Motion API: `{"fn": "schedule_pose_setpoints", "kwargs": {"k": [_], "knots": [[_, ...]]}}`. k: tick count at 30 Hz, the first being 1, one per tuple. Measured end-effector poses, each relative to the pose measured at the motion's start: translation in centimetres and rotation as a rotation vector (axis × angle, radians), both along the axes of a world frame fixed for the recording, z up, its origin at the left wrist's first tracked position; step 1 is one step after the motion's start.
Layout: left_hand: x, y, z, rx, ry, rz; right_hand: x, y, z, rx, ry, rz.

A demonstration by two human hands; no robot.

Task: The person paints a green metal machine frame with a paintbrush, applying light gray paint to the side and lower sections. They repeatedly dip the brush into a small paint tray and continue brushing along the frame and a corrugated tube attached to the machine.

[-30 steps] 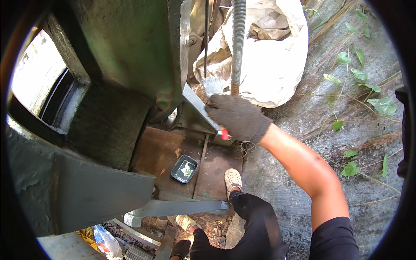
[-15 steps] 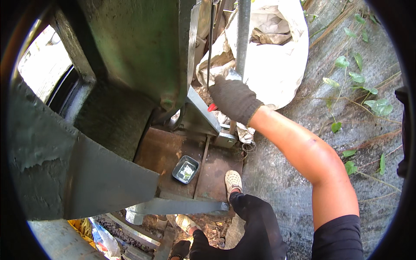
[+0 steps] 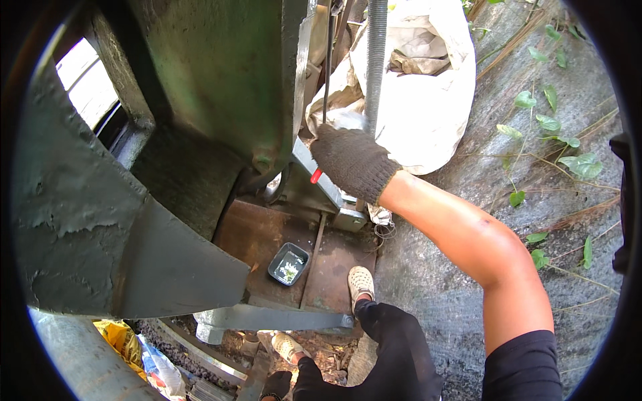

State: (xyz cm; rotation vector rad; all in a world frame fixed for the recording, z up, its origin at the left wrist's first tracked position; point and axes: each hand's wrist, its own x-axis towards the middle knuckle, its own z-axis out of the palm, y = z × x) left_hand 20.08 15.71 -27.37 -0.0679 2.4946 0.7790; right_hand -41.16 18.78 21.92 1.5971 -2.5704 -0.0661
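My right hand [image 3: 351, 162], in a dark knitted glove, is closed and reaches out beside the machine. A short red end [image 3: 316, 176] pokes out below its fingers; the rest of that thing is hidden in the grip. Just past the knuckles, a thin dark rod [image 3: 327, 73] comes down to the hand; I cannot tell whether they touch. Behind it stands a ridged metal post [image 3: 376, 60], with a pale blur beside its foot. At the lower edge, by my leg, my left hand [image 3: 276, 384] shows only in part, dark-gloved, its fingers not clear.
A big white sack [image 3: 428, 113] stands open beyond the post. Green machine panels [image 3: 207, 73] and a curved metal guard [image 3: 180, 267] crowd the left. A small black tray [image 3: 289, 264] with pale bits sits on the rusty plate by my foot. A vine-grown wall or slope [image 3: 455, 247] lies right.
My right hand has shifted slightly left and down, and the red end with it. The view has turned a little, so the machine's left side appears moved.
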Motion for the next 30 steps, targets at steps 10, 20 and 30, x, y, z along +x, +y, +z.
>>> {"fn": "schedule_pose_setpoints", "kwargs": {"k": [10, 20, 30], "knots": [[-0.9, 2.5, 6.2, 0.479, -0.837, 0.893, 1.0, -2.6, 0.1, 0.111, 0.095, -0.165], [1.4, 0.1, 1.7, 0.021, -0.134, 0.054, -0.1, -2.2, 0.4, 0.035, 0.057, -0.291], [0.7, -0.2, 1.7, -0.025, -0.15, 0.086, -0.1, -2.5, 0.9, 0.086, 0.057, -0.195]]}}
